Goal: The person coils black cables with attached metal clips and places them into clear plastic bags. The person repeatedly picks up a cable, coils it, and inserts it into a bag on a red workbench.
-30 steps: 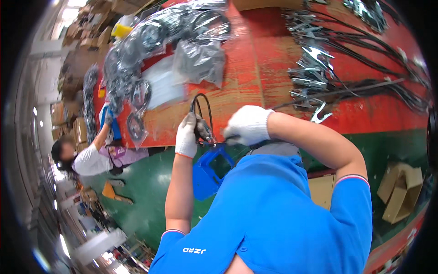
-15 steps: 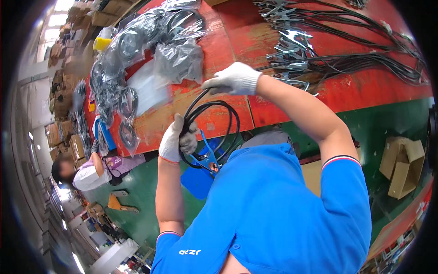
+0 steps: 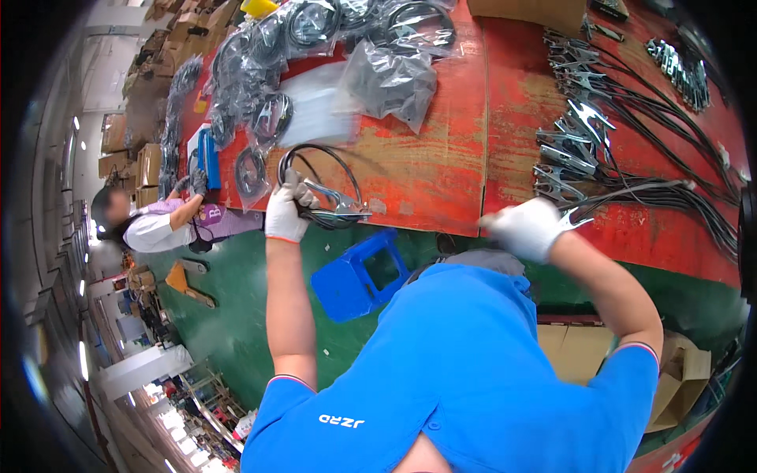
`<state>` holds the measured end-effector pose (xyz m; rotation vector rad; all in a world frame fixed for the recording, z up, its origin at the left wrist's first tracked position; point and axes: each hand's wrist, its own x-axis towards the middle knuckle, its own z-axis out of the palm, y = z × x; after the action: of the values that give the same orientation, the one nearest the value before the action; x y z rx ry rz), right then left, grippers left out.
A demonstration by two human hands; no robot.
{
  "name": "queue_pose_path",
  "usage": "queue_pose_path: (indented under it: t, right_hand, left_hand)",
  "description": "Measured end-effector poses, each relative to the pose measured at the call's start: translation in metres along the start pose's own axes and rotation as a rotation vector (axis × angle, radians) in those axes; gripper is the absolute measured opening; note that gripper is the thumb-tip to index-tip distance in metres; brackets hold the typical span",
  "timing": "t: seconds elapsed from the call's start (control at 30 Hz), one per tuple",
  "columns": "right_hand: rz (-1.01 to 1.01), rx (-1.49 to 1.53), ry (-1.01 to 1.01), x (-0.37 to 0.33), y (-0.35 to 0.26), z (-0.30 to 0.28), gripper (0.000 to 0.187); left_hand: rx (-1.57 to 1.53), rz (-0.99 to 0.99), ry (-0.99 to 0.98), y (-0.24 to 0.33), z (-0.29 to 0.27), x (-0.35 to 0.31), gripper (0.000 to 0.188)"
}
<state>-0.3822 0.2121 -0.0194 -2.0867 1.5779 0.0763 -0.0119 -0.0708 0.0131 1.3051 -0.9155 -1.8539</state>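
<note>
My left hand (image 3: 289, 206), in a white glove, is closed around a coil of black cable (image 3: 331, 223) at the front edge of the red table (image 3: 441, 189). A silver metal spring clamp (image 3: 341, 203) lies across the coil beside my fingers. Off to the right, my gloved right hand (image 3: 527, 229) is apart from the coil, above the table's front edge. Motion smears its fingers, and no held thing shows. Nearest to it are several metal clamps (image 3: 564, 150) with long black cables (image 3: 662, 197) running right.
Bagged cable coils (image 3: 315, 27), a grey plastic bag (image 3: 390, 83) and clear flat bags (image 3: 315, 98) cover the table's far left. A blue stool (image 3: 339, 288) stands below the edge. Another person (image 3: 162, 229) works at left. An open cardboard box (image 3: 682, 374) is at lower right.
My right hand has left the cable and swung right and nearer to me. My left hand keeps the coil, now wound smaller, with its clamp up beside the fingers. The view has shifted.
</note>
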Motion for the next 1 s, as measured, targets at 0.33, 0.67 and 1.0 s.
queue_pose_path:
  t: [0.33, 0.67, 1.0]
  right_hand:
    - [-0.459, 0.268, 0.364, 0.084, -0.085, -0.066, 0.02]
    - [-0.322, 0.213, 0.703, 0.144, -0.029, -0.053, 0.028]
    - [0.236, 0.038, 0.475, 0.035, 0.206, 0.063, 0.033]
  left_hand:
    - [0.509, 0.09, -0.102, -0.057, 0.067, -0.032, 0.063]
    - [0.452, -0.228, -0.411, -0.056, 0.094, -0.085, 0.054]
    - [-0.362, 0.003, -0.289, 0.026, -0.011, -0.087, 0.045]
